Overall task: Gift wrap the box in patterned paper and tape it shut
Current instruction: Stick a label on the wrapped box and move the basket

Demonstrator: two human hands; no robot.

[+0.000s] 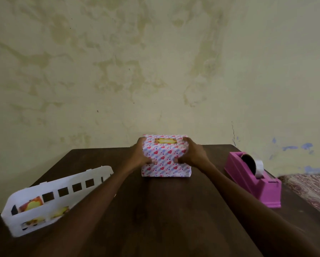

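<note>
A box wrapped in white paper with red, pink and blue hearts stands near the far edge of the dark wooden table. A yellow label shows on its top near the far side. My left hand grips the box's left side, thumb on the top face. My right hand grips its right side the same way. Fingers of both hands curl round the far corners.
A pink tape dispenser with a white roll stands at the right of the table. A white slotted basket holding colourful sheets sits at the front left. A stained wall rises behind the table. Patterned fabric lies beyond the right edge.
</note>
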